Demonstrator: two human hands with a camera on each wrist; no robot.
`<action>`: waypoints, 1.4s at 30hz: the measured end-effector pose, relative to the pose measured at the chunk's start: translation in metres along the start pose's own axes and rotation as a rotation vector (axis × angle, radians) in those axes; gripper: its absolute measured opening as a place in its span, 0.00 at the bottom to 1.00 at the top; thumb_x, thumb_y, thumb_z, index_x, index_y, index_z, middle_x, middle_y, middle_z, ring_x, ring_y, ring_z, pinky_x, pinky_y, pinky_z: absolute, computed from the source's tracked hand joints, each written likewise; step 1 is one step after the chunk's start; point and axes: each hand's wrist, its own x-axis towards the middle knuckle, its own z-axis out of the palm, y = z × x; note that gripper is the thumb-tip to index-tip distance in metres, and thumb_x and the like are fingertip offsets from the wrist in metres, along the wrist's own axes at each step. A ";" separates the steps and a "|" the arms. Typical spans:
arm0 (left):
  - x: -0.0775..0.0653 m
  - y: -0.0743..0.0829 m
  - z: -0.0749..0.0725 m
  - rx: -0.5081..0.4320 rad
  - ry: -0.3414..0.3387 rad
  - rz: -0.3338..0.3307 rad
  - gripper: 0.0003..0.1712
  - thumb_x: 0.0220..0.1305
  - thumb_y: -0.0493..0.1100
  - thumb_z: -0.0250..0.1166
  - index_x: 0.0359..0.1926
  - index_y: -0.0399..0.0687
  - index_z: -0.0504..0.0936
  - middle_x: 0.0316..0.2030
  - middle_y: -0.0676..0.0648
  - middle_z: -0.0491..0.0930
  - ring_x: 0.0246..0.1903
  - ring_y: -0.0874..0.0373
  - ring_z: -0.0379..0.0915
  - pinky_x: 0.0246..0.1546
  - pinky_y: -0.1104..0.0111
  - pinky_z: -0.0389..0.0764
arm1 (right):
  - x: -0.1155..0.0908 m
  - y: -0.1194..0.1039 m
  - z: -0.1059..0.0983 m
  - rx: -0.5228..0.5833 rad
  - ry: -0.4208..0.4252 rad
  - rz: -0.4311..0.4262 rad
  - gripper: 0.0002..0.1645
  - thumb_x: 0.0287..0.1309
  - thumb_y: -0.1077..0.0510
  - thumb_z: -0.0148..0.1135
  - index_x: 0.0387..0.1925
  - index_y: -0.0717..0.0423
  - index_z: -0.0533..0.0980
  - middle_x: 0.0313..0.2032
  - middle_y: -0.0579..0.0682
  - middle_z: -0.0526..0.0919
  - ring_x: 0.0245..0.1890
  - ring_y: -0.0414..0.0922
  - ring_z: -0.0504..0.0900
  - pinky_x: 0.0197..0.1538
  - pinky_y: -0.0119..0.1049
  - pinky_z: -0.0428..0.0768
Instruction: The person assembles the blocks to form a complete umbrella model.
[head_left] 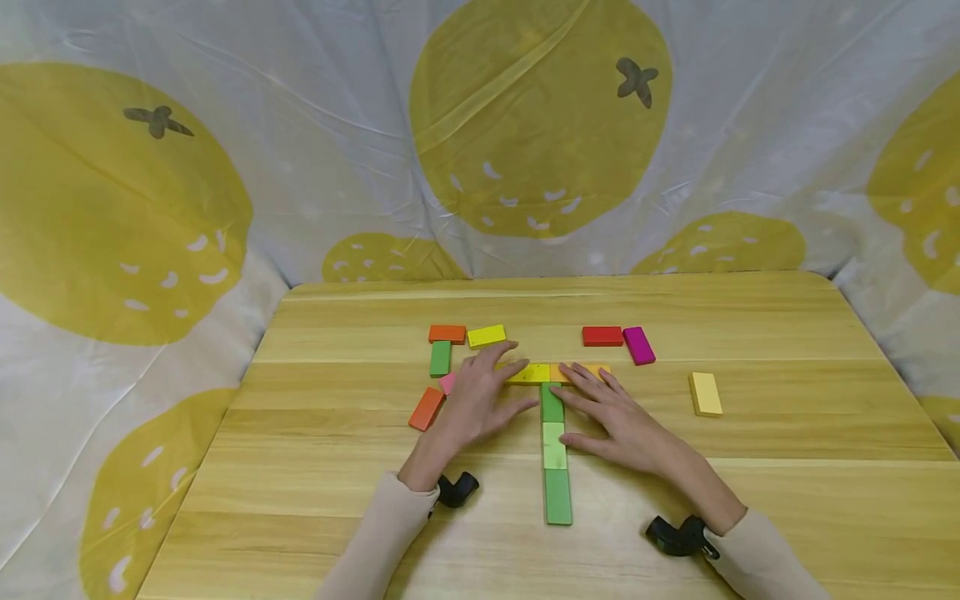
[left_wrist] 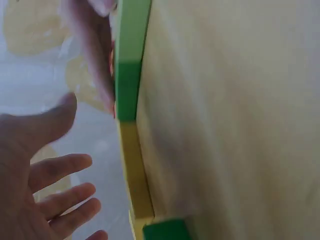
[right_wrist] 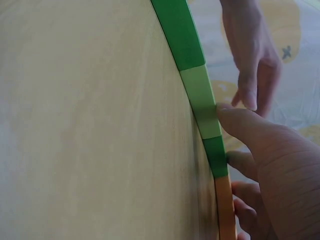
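Observation:
Wooden blocks form a T in the head view. A yellow block (head_left: 534, 374) and an orange block (head_left: 600, 370) make the bar; an upper green block (head_left: 552, 408), a light green block (head_left: 554, 450) and a lower green block (head_left: 557, 497) make the stem. My right hand (head_left: 618, 425) lies along the right side, its thumb touching the light green block and its index finger at the upper green one. Its other fingers are by the orange block. Fingers spread, my left hand (head_left: 480, 400) is left of the stem, its fingertips near the bar's left end, which it partly hides.
Behind my left hand lie an orange-red block (head_left: 447, 334), a yellow block (head_left: 487, 336), a green block (head_left: 440, 359) and a partly covered pink block (head_left: 447, 383). Another orange block (head_left: 427, 409) is nearer. Red (head_left: 602, 337), magenta (head_left: 639, 345) and pale yellow (head_left: 706, 394) blocks lie right.

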 end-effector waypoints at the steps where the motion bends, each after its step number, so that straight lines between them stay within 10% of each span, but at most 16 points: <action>1: -0.002 0.004 0.001 -0.008 -0.045 0.009 0.37 0.63 0.59 0.73 0.67 0.43 0.80 0.72 0.39 0.71 0.72 0.42 0.67 0.66 0.45 0.73 | 0.000 0.000 0.000 0.000 0.000 -0.001 0.42 0.68 0.38 0.64 0.78 0.45 0.65 0.82 0.53 0.55 0.82 0.57 0.52 0.79 0.65 0.47; 11: -0.016 0.033 0.008 -0.010 -0.412 0.052 0.57 0.68 0.72 0.60 0.83 0.46 0.50 0.84 0.46 0.41 0.84 0.48 0.34 0.81 0.46 0.51 | -0.001 0.000 -0.001 0.008 -0.015 0.002 0.45 0.67 0.39 0.66 0.77 0.51 0.65 0.82 0.52 0.54 0.82 0.56 0.51 0.81 0.61 0.45; 27: -0.015 0.036 0.011 0.011 -0.460 0.069 0.59 0.67 0.73 0.60 0.84 0.47 0.46 0.84 0.48 0.39 0.84 0.48 0.33 0.82 0.47 0.44 | 0.000 0.002 -0.011 0.115 0.019 0.044 0.47 0.66 0.43 0.68 0.78 0.56 0.62 0.81 0.56 0.56 0.83 0.58 0.50 0.83 0.55 0.40; 42: -0.005 0.036 0.011 -0.003 -0.514 0.130 0.62 0.63 0.73 0.65 0.84 0.48 0.48 0.85 0.49 0.38 0.84 0.48 0.31 0.83 0.49 0.43 | 0.000 0.080 -0.064 0.152 0.112 0.248 0.44 0.64 0.57 0.71 0.75 0.67 0.62 0.77 0.71 0.57 0.79 0.71 0.50 0.77 0.72 0.44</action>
